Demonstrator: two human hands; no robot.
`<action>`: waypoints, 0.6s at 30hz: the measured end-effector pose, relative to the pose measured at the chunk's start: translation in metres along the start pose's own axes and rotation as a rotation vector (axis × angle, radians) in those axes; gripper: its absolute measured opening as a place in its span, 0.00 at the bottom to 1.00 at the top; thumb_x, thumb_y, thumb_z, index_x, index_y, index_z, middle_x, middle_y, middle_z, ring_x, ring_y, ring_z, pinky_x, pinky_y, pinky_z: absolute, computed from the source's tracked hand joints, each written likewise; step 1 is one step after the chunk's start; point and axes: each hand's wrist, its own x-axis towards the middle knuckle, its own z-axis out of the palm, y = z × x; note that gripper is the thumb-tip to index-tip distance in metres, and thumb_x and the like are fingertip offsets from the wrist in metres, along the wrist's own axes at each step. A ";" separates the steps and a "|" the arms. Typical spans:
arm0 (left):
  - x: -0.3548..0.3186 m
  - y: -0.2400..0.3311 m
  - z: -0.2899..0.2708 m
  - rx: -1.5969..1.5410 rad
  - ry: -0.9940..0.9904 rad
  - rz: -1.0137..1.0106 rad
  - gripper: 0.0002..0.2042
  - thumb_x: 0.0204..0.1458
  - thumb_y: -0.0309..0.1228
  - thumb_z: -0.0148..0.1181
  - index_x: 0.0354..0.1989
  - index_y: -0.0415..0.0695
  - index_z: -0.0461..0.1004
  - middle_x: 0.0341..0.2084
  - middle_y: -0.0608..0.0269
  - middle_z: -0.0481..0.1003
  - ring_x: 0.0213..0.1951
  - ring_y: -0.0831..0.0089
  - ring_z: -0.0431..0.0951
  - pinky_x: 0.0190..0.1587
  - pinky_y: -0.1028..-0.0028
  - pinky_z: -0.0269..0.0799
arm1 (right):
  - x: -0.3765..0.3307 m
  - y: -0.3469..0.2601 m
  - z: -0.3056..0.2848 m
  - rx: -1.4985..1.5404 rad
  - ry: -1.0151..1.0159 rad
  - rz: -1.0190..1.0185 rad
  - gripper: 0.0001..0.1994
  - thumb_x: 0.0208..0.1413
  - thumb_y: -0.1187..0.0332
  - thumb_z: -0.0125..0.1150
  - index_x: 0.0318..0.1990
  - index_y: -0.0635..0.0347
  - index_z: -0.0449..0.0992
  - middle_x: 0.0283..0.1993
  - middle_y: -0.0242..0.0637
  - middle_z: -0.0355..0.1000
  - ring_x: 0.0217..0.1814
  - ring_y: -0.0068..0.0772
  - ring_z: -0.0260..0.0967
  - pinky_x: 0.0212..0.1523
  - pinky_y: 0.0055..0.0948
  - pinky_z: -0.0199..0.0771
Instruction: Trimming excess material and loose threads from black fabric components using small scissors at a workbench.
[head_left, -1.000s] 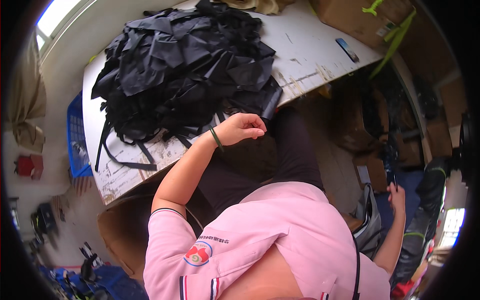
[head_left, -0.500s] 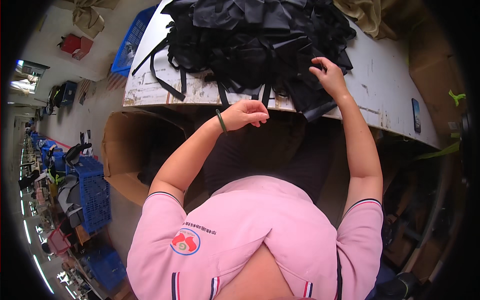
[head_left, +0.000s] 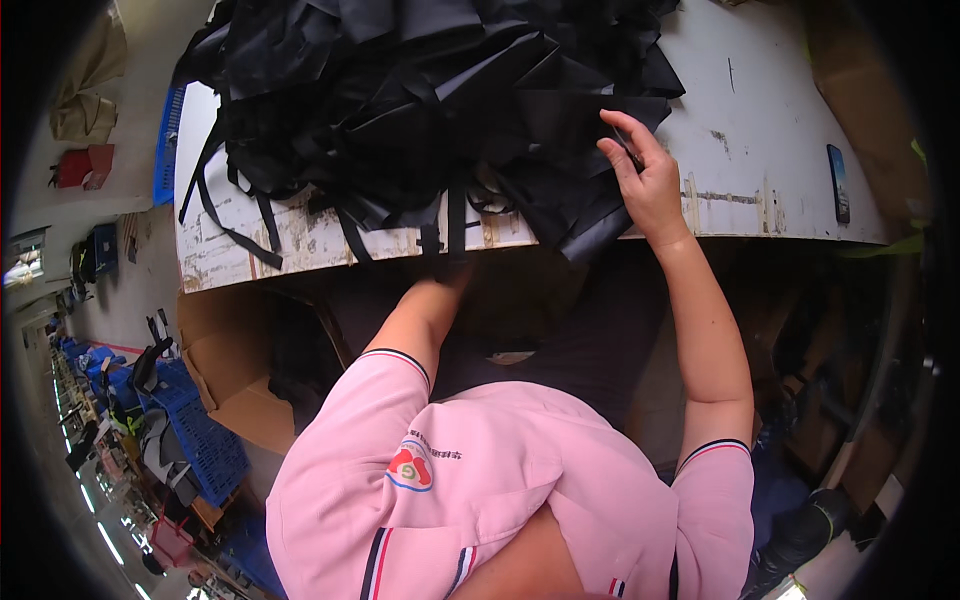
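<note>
A big heap of black fabric pieces with straps covers much of the white table. My right hand is raised at the right side of the heap, thumb and forefinger apart at their tips. A slim dark tool lies in that hand between thumb and fingers; its exact kind is unclear. My left forearm reaches up to the table's front edge, just below a hanging black strap. The left hand itself is hidden there, below the edge and the strap.
A phone lies at the table's right. An open cardboard box stands under the left end. Blue crates are on the floor at left, and a red box is farther off. Brown cardboard rises at the right.
My left hand has gone from in front of the table to out of sight at its edge. The right hand stays by the heap. The whole view has shifted and turned slightly.
</note>
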 end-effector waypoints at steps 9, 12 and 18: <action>-0.017 0.060 -0.006 0.093 -0.519 0.193 0.26 0.50 0.47 0.55 0.57 0.50 0.66 0.58 0.55 0.64 0.58 0.62 0.65 0.59 0.65 0.59 | 0.014 -0.020 -0.014 -0.449 -0.094 0.169 0.26 0.48 0.67 0.64 0.57 0.49 0.66 0.17 0.38 0.65 0.19 0.38 0.66 0.21 0.31 0.62; -0.020 0.075 -0.020 0.160 -0.668 0.220 0.26 0.50 0.46 0.54 0.57 0.50 0.66 0.58 0.56 0.64 0.58 0.62 0.65 0.59 0.65 0.59 | 0.019 -0.004 -0.001 -0.456 -0.021 0.057 0.20 0.48 0.69 0.64 0.51 0.51 0.71 0.22 0.39 0.70 0.24 0.40 0.71 0.25 0.28 0.67; -0.128 0.054 -0.102 0.271 -1.063 0.305 0.25 0.51 0.46 0.54 0.56 0.50 0.67 0.57 0.56 0.65 0.57 0.63 0.66 0.59 0.65 0.60 | 0.006 -0.031 -0.033 -0.222 0.142 -0.007 0.08 0.48 0.75 0.63 0.38 0.61 0.76 0.31 0.40 0.75 0.30 0.32 0.75 0.32 0.21 0.71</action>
